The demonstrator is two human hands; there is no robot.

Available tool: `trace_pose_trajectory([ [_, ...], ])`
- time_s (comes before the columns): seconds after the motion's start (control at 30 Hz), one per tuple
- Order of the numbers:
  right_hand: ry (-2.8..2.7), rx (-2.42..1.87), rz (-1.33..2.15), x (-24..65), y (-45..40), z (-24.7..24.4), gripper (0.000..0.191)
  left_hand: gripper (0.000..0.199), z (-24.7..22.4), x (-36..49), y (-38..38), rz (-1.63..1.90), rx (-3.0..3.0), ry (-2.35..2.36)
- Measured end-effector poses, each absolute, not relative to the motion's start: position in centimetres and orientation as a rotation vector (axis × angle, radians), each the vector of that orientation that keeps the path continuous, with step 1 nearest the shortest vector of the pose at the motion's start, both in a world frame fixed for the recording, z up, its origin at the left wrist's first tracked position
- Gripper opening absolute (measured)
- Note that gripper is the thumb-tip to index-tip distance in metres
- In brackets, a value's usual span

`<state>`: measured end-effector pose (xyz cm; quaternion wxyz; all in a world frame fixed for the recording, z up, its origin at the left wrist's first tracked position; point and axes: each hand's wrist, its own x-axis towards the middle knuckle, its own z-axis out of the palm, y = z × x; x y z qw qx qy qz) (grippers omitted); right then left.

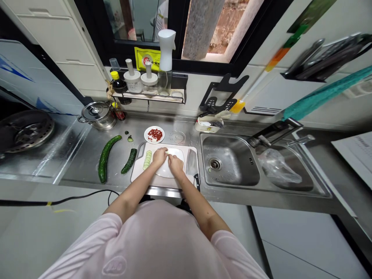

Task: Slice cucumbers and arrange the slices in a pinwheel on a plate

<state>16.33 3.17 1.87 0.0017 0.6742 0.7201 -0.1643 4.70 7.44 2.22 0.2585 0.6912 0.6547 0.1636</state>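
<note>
Labels unreadable, hands (167,159) together over a cutting board (164,182)

The left hand (159,157) and right hand (176,164) meet on the white board, fingers (171,158) curled inward with the tips close together above a smooth white round piece (165,170). A small pale bit (167,153) shows between them, but the hands hide most of it, so I cannot tell whether the fingers are gripping it. Cucumber slices (147,159) lie in an overlapping row just beside the left hand. A cleaver (191,162) lies along the board's right side, its black handle (197,181) running over the edge.

On the steel table (186,126), left of the board, are a whole cucumber (105,159) and a cut cucumber piece (129,161). Beyond the board is a plate of chopped red chilli (154,135).

Writing is hard to make out. A yellow label (147,58) behind the shelf has a red round mark, and its lettering is too small to read. A printed sheet (356,151) at the right is cut off by the frame and equally illegible. The blurred logo (114,266) on the pale pink shirt cannot be read with certainty. A yellow-capped bottle (117,83) on the shelf shows no legible brand.
</note>
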Motion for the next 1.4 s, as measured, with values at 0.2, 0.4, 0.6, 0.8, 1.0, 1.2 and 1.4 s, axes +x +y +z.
trace_pose_trajectory([
  [0.2,2.235,2.126,-0.488,16.3,3.8,2.3,0.035,0.026,2.2,4.9,8.1,0.433,1.900,1.790],
  [0.4,2.228,2.143,-0.501,16.3,4.3,1.9,0.034,0.027,1.9,4.9,8.4,0.466,1.915,1.771],
  [0.6,2.238,2.145,-0.466,16.2,4.6,1.5,0.034,0.027,2.0,4.9,8.4,0.487,1.910,1.756],
  [0.8,2.235,2.116,-0.427,16.3,4.6,1.6,0.034,0.027,1.8,4.8,8.4,0.471,1.913,1.754],
  [1.0,2.225,2.066,-0.367,16.1,4.6,1.7,0.036,0.026,1.3,4.7,8.4,0.480,1.983,1.772],
  [1.2,2.251,2.066,-0.343,16.1,4.7,1.6,0.035,0.026,1.2,4.8,8.3,0.467,1.993,1.790],
  [1.4,2.267,2.087,-0.351,16.3,4.3,1.5,0.035,0.025,1.2,4.7,8.3,0.453,1.991,1.805],
])
